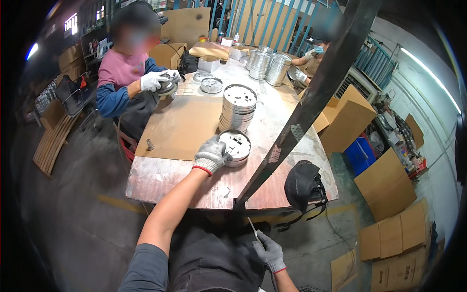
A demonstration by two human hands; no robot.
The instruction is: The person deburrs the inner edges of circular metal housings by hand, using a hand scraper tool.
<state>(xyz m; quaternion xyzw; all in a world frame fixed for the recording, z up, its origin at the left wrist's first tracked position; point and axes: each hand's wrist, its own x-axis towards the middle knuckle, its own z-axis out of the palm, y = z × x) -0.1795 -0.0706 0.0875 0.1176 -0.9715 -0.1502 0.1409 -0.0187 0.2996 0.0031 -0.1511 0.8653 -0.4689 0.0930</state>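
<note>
My left hand [212, 153], in a grey knit glove with a red cuff edge, grips the left rim of a round metal housing [236, 146] on the table. The housing has a pale face with small dark cutouts. Right behind it rises a stack of similar round metal housings [237, 114]. Low at the right, off the table's front edge, my gloved right hand [269, 250] is closed around a thin, pale, rod-like tool [252, 227]. Its exact kind is too small to make out.
A dark slanted metal post [287, 131] rises from the table's front edge, beside a black bag [305, 184]. Cardboard [180, 126] covers the table's left side. A co-worker [129, 73] handles a round part there; another [314, 58] sits behind more stacks [261, 64].
</note>
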